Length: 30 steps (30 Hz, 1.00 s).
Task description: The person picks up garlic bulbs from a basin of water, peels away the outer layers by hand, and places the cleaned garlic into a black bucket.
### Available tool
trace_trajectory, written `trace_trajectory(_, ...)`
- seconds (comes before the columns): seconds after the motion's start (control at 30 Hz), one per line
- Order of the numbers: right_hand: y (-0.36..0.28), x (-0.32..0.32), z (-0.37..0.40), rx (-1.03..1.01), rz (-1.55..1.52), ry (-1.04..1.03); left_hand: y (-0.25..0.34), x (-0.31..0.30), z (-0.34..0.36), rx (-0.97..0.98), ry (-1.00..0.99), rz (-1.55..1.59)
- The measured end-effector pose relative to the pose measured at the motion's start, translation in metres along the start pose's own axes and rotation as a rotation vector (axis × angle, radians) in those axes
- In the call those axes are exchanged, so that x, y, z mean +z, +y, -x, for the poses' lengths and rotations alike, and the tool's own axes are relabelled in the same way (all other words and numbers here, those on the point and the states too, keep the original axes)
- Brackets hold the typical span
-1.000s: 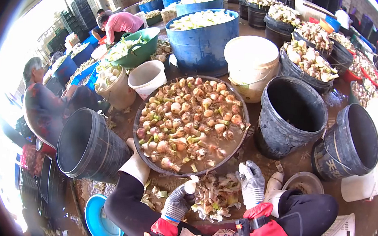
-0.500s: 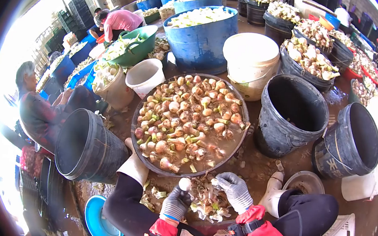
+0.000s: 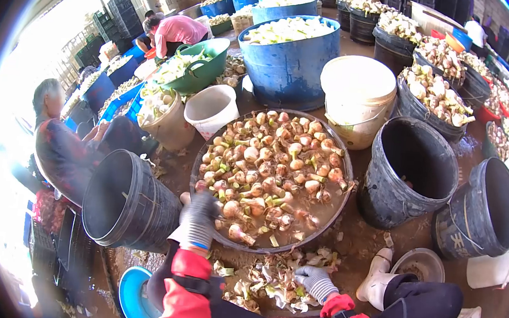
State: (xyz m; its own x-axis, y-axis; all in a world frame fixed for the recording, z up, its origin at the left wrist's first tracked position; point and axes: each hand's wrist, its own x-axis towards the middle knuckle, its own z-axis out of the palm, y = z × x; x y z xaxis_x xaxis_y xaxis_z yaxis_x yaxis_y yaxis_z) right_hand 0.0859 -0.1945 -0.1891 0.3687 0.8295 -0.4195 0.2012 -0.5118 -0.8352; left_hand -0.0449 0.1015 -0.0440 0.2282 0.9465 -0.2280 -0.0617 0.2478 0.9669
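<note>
A wide round tub [image 3: 349, 185] holds many garlic bulbs [image 3: 261, 153] in brownish water. My left hand [image 3: 199, 218], in a striped grey glove, is over the tub's lower left rim; its fingers are smeared by motion. Lower and to the right, my right hand [image 3: 315, 282], gloved the same way, rests above a heap of peeled skins [image 3: 274, 285] on the ground. Its fingers are curled, and I cannot make out anything in them. To the left, a dark bucket [image 3: 117, 201] lies tilted toward me.
Two dark buckets [image 3: 411, 166] [image 3: 480, 209] stand at the right. Behind the tub are a white bucket [image 3: 356, 101] and a blue barrel [image 3: 286, 71] of stems. A seated person [image 3: 65, 142] is at the left. A blue basin [image 3: 136, 300] lies lower left.
My left hand has moved up and left from the skins to the tub's edge; the white bulb it held is no longer visible. My right hand has lowered slightly. The view has shifted.
</note>
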Motion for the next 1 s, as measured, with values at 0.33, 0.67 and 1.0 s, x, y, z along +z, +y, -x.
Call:
trace_trajectory(0.33, -0.001, 0.003, 0.002, 0.16, -0.228, -0.104, -0.121, 0.05, 0.006, 0.301, -0.482, -1.563)
trace_trajectory(0.67, -0.079, -0.022, 0.025, -0.139, -0.731, -0.121, -0.079, 0.029, 0.126, -0.27, -0.594, -0.072)
trace_trajectory(1.0, -0.073, -0.003, 0.032, -0.089, -0.719, 0.092, -0.091, 0.03, 0.18, 0.418, -0.445, -0.894)
